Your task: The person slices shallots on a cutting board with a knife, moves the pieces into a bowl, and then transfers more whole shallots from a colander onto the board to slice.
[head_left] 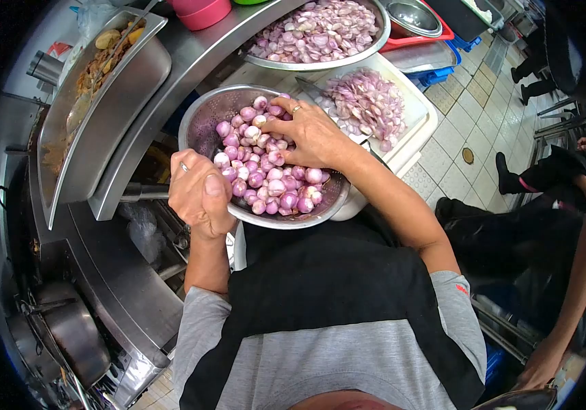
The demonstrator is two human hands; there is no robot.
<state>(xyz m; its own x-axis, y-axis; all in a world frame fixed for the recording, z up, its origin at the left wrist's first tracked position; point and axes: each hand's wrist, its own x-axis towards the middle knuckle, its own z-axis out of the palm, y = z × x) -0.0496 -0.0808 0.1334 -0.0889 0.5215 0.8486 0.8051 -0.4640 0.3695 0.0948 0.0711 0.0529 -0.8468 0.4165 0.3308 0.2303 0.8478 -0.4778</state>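
A metal colander point(200, 109) full of small peeled purple shallots point(276, 184) rests in front of the body. My left hand point(200, 195) is closed on its left rim, thumb on top. Reaching in from the right, my right hand point(310, 137) lies over the shallots with its fingers apart; some fingertips are hidden among them. Just beyond it, sliced shallots point(371, 106) are heaped on a white cutting board point(412, 102), with a knife point(310, 89) lying partly behind the hand. A large metal bowl point(313, 66) of more slices stands behind.
At the left a steel shelf point(142, 116) holds a deep metal pan point(112, 89) of food. A pink container point(200, 12) sits at the top. Pots point(71, 328) stand lower left. Metal bowls point(414, 17) are at the upper right. Another person's arm point(580, 273) shows at the right.
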